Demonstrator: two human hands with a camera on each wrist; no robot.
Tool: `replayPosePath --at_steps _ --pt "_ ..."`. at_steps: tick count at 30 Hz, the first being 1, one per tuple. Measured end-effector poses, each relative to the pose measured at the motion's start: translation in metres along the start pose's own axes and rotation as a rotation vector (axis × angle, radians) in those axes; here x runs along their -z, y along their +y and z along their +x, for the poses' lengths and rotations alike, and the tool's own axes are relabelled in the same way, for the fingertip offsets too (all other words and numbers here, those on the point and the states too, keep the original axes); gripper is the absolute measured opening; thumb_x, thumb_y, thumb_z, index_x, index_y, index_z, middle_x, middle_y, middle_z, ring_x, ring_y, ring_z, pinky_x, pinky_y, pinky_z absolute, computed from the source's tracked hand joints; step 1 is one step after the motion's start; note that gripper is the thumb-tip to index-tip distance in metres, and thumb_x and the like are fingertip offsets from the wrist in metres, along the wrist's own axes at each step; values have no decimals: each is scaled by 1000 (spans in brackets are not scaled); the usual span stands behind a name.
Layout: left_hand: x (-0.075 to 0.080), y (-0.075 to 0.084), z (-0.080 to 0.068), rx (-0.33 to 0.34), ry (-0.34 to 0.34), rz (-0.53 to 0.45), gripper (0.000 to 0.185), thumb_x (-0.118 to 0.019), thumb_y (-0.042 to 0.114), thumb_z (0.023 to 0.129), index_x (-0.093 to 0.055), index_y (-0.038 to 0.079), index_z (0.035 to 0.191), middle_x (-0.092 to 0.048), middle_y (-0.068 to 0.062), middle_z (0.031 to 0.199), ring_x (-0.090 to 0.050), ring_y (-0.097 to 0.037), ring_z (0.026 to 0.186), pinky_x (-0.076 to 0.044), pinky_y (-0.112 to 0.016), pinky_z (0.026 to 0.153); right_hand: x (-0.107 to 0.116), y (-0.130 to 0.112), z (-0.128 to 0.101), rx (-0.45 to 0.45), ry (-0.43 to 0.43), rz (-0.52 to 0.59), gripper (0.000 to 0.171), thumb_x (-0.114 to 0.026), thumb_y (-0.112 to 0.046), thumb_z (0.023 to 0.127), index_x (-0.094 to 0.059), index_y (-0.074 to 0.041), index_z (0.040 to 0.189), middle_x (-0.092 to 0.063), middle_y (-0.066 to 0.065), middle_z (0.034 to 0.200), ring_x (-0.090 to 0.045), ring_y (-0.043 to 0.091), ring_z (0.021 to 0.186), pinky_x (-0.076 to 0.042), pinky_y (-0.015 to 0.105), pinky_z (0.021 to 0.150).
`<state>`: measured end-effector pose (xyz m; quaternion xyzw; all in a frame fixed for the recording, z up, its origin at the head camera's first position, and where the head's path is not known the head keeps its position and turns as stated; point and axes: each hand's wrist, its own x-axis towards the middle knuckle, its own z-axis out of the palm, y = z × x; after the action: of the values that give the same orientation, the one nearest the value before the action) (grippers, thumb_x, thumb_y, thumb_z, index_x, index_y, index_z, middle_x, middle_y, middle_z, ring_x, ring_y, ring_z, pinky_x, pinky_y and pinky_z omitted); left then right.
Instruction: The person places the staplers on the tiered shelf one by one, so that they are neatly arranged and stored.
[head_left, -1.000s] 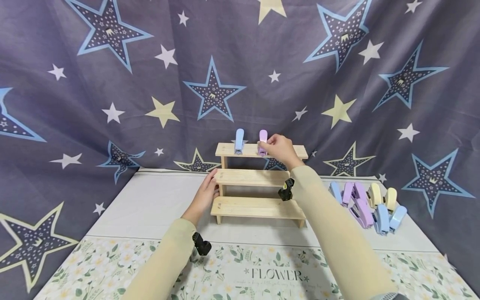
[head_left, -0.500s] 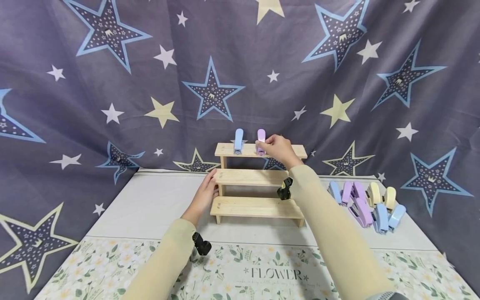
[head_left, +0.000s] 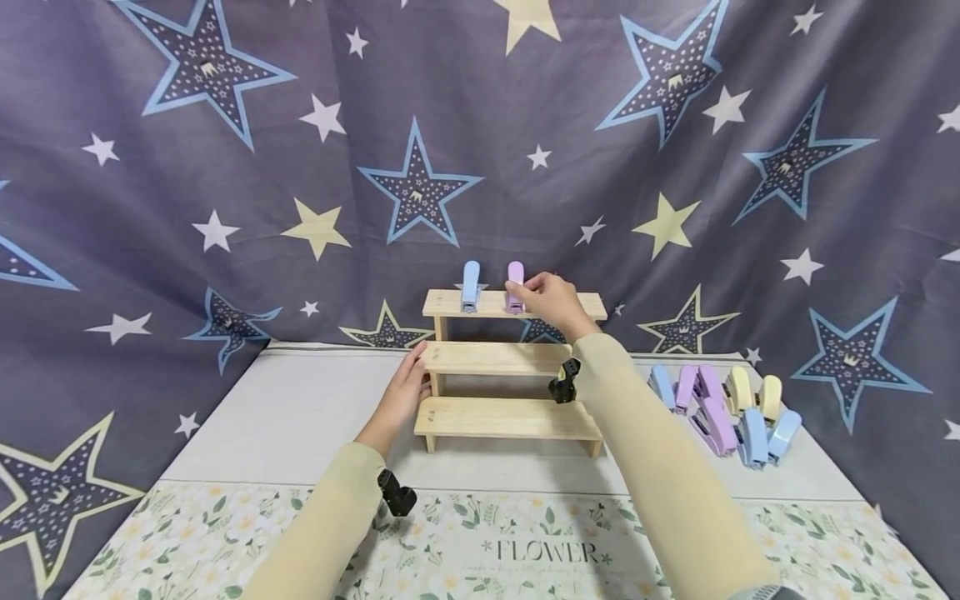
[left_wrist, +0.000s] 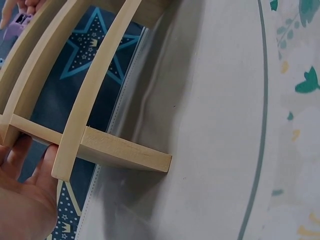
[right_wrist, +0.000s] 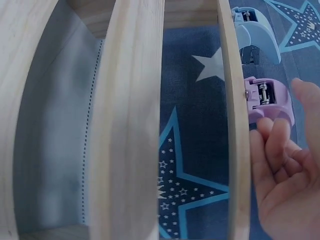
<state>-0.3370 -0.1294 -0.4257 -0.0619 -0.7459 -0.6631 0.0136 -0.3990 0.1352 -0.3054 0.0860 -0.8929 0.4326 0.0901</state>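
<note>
A three-tier wooden shelf (head_left: pixel 495 358) stands on the table. On its top tier a blue stapler (head_left: pixel 470 286) and a purple stapler (head_left: pixel 514 277) stand side by side. My right hand (head_left: pixel 543 300) reaches over the top tier and pinches the purple stapler with its fingertips. The right wrist view shows those fingertips (right_wrist: pixel 272 132) against the purple stapler (right_wrist: pixel 270 97), with the blue stapler (right_wrist: pixel 255 30) beyond. My left hand (head_left: pixel 405 396) rests with straight fingers against the shelf's left side. In the left wrist view the left hand (left_wrist: pixel 22 195) touches the shelf's side post (left_wrist: pixel 115 150).
Several blue, purple and yellow staplers (head_left: pixel 723 404) lie in a pile on the table to the right of the shelf. A floral mat (head_left: pixel 525 542) covers the near table edge. A star-print cloth (head_left: pixel 420 183) hangs close behind the shelf.
Both hands stay where they were, the right on the purple stapler and the left on the shelf's side. Only the head view has drifted slightly.
</note>
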Motion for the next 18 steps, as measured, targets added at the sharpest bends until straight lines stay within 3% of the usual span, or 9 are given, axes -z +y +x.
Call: replayPosePath --at_steps 8,18 --pt "3 1 -5 -3 -1 3 49 -26 20 112 -22 11 160 -26 -25 159 -35 -45 140 -35 -52 114 6 14 -5 43 14 127 44 -63 -46 97 -62 -5 112 -65 10 94 -69 22 88 -54 30 74" --pt "5 -1 -4 -19 3 10 49 -26 22 112 -23 14 160 -26 -23 160 -35 -45 141 -35 -54 114 43 30 -28 87 6 13 35 -62 -40 99 -64 -9 114 -68 8 91 -67 26 86 -51 30 75"
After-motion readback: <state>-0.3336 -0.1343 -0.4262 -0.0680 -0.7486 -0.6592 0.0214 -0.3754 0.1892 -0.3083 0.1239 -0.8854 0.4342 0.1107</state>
